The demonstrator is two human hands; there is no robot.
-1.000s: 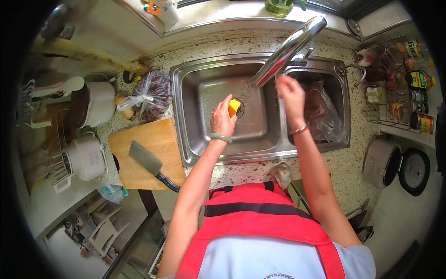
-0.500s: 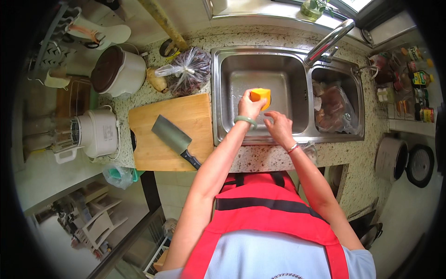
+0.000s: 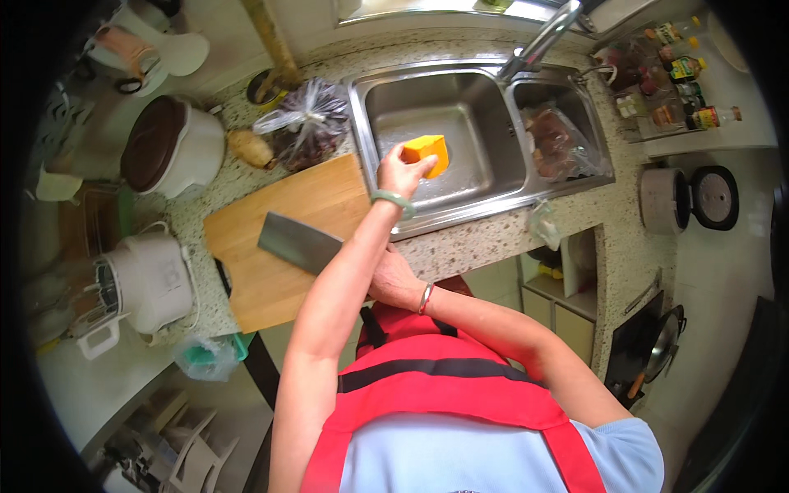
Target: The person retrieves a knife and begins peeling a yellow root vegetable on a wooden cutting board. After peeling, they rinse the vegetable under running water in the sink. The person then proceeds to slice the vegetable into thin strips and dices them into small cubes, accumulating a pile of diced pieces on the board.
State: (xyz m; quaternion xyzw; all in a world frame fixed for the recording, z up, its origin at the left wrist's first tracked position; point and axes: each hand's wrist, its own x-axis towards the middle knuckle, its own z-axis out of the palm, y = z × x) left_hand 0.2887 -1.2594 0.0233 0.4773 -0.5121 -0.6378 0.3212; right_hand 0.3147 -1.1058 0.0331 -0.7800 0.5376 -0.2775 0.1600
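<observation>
My left hand (image 3: 400, 170) is closed around a bright orange pumpkin piece (image 3: 428, 151) with flat cut sides, above the larger basin of the steel sink (image 3: 472, 156). Passing under my left forearm, my right hand (image 3: 398, 281) is at the counter's front edge, by the right side of the wooden cutting board (image 3: 325, 185). Its fingers are hidden behind that forearm. A cleaver (image 3: 294, 240) lies on the board with its wide dark blade showing; its handle is out of sight near my right hand, and whether I grip it cannot be seen.
Bagged meat (image 3: 559, 144) fills part of the small basin under the faucet (image 3: 542, 37). Behind the board are a bag of dark produce (image 3: 308, 131), a tan root vegetable (image 3: 251, 148) and a lidded white cooker (image 3: 193, 148). A white appliance (image 3: 152, 275) stands left.
My right hand has left the sink and crossed leftward beneath my left forearm toward the cleaver. My left hand still holds the pumpkin piece over the basin. The whole view has turned and shifted.
</observation>
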